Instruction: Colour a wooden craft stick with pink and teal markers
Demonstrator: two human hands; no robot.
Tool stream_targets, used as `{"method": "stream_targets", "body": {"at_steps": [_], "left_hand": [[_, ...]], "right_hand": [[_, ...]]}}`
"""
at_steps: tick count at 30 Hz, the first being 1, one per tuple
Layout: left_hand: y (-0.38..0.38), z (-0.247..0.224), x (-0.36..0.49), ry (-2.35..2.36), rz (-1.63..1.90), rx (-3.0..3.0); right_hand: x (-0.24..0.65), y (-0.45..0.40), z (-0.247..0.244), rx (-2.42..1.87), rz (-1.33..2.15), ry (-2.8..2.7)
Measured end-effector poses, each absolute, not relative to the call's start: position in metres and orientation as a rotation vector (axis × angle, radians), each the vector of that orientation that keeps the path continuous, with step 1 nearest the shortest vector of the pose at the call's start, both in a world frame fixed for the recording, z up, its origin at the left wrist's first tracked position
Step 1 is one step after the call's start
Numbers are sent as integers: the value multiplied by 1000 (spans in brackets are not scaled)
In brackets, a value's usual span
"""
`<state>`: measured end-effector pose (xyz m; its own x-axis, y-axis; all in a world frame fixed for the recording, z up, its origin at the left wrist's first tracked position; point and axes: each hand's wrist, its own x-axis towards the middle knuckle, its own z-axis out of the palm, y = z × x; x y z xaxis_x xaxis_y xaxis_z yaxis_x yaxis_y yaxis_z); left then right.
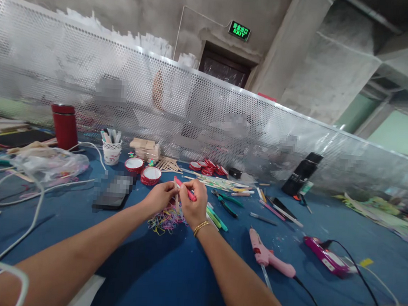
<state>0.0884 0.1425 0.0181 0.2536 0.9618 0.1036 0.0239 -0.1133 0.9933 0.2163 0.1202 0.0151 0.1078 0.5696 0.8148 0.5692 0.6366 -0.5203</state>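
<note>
Over the middle of the blue table, my left hand [160, 197] pinches a pale craft stick [177, 203] held roughly upright. My right hand [193, 206], wearing a gold bracelet at the wrist, grips a pinkish-red marker [191, 197] against or very close to the stick; the exact contact is too small to make out. Under both hands lies a tangled heap of coloured rubber bands or thin loops [165, 221]. Green markers [216, 217] rest just right of my right hand. Beyond my fingers is a fan of loose craft sticks [169, 164].
Left stand a phone [114, 193], a cup of markers [111, 150] and a red bottle [64, 127]. Round red-rimmed pieces [151, 175] sit behind. Rightward lie green-handled pliers [225, 204], a pink glue gun [269, 257], a purple power strip [326, 257] and cables. A perforated metal screen [200, 115] bounds the table.
</note>
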Motion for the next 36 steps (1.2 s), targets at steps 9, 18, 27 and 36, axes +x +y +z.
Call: {"method": "stream_targets", "body": {"at_steps": [9, 18, 27, 36], "left_hand": [[138, 24, 89, 981, 1075, 1401], [142, 22, 87, 1042, 1079, 1428], [142, 20, 87, 1012, 1063, 1445], [146, 13, 87, 986, 1078, 1443]], "right_hand": [[215, 121, 14, -980, -4, -1555], [219, 123, 13, -1020, 0, -1539], [215, 120, 14, -969, -24, -1558], [216, 122, 14, -975, -26, -1551]]}}
